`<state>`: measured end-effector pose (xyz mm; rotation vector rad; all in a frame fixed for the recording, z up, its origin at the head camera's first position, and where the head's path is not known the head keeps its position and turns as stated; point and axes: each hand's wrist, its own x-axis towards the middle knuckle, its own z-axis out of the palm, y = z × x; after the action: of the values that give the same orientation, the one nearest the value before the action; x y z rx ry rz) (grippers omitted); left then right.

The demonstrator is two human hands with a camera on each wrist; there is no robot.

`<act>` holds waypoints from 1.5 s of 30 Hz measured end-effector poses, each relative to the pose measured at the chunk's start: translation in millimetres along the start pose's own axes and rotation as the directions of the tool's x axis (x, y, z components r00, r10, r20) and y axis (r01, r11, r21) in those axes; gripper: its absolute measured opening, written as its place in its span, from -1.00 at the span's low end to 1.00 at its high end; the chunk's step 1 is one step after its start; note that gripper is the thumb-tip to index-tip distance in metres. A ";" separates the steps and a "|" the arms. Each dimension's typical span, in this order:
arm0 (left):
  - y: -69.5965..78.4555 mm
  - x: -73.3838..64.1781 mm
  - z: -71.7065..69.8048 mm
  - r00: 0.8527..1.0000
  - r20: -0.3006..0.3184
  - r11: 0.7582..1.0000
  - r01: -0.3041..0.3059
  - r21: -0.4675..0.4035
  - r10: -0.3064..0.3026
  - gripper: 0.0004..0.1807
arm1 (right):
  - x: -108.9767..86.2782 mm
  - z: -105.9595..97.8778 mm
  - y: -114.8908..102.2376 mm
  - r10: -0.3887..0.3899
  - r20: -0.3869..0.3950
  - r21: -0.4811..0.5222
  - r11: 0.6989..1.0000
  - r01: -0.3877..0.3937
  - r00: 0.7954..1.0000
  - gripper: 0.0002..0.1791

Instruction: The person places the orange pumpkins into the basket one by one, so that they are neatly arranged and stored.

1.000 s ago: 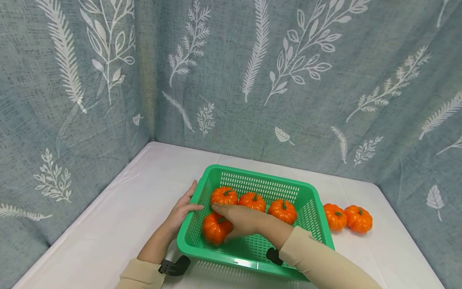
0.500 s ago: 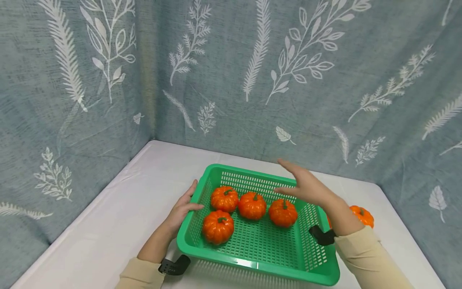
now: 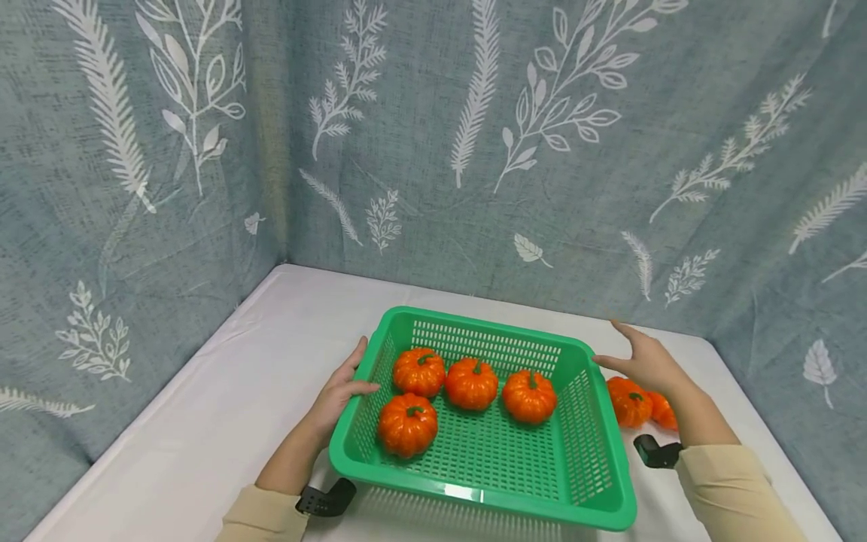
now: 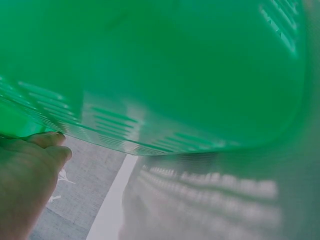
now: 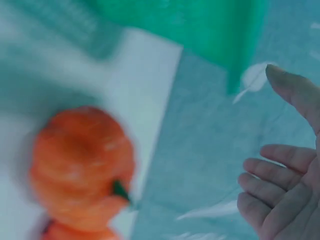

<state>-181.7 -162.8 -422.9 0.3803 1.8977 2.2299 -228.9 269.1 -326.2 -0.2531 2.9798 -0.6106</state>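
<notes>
A green plastic basket [image 3: 497, 459] holds several small orange pumpkins with green stems, including a front-left pumpkin [image 3: 408, 426] and a right-hand pumpkin [image 3: 530, 397]. My left hand [image 3: 334, 403] holds the basket's left side, thumb over the rim and fingers along the outer wall. In the left wrist view, the basket's wall hides most of that hand [image 4: 30, 175]. My right hand [image 3: 653, 365] hovers beyond the basket's right rim with thumb and fingers spread and nothing held. Below it sit two pumpkins outside the basket, the nearer pumpkin [image 3: 628, 403] and a partly hidden pumpkin [image 3: 664, 410].
A white cloth-covered table [image 3: 223, 421] lies beneath everything. Blue-grey curtains [image 3: 433, 211] with white leaf prints stand behind it and along both sides. The two loose pumpkins are close to the basket's right wall.
My right hand has left the front-left pumpkin in the basket, risen and moved right past the rim, over the outside pumpkins. The left hand and the basket have stayed put.
</notes>
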 end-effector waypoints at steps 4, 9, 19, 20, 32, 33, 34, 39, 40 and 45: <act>-0.9 0.0 0.2 1.000 0.007 1.000 -0.015 -0.003 0.015 -0.11 | 1.2 10.6 22.1 0.080 -0.002 -0.026 0.996 -0.080 0.997 -0.03; -1.7 0.2 0.3 1.000 0.015 1.000 -0.018 -0.013 0.019 -0.12 | 1.6 24.2 46.6 0.151 0.021 -0.029 0.988 -0.150 0.988 -0.03; -2.4 -0.4 0.9 1.000 0.002 1.000 -0.004 0.001 0.004 -0.11 | -5.3 47.0 58.5 0.210 0.066 0.042 0.976 -0.213 0.976 -0.05; -2.5 -0.5 1.1 1.000 0.002 1.000 -0.002 0.003 0.002 -0.11 | -5.7 47.7 57.6 0.206 0.058 0.033 0.978 -0.208 0.977 -0.06; 0.0 -0.2 0.8 1.000 -0.006 1.000 -0.015 0.009 0.015 -0.12 | -8.9 52.7 52.3 0.117 0.058 -0.103 0.989 -0.110 0.991 -0.06; 0.0 -0.2 0.7 1.000 -0.005 1.000 -0.014 0.006 0.015 -0.12 | -9.2 53.3 52.5 0.112 0.051 -0.109 0.988 -0.106 0.992 -0.06; -0.2 -0.2 0.6 1.000 -0.004 1.000 -0.014 0.006 0.014 -0.12 | -9.6 53.8 52.8 0.112 0.047 -0.110 0.988 -0.107 0.993 -0.06; -1.0 -0.5 0.5 1.000 -0.004 1.000 -0.015 0.008 0.015 -0.11 | -11.3 56.2 55.2 0.138 0.034 -0.094 0.987 -0.134 0.990 -0.05; -1.1 -0.5 0.4 1.000 -0.004 1.000 -0.017 0.010 0.017 -0.12 | -11.7 56.5 55.6 0.143 0.031 -0.090 0.986 -0.139 0.989 -0.05; -1.0 0.0 0.3 1.000 0.001 1.000 -0.023 0.004 0.023 -0.11 | -13.3 55.3 55.5 0.140 0.011 -0.073 0.988 -0.138 0.990 -0.05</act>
<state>-181.5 -162.4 -423.8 0.4069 1.9072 2.2401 -217.1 300.7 -398.2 -0.0538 2.9747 -0.4847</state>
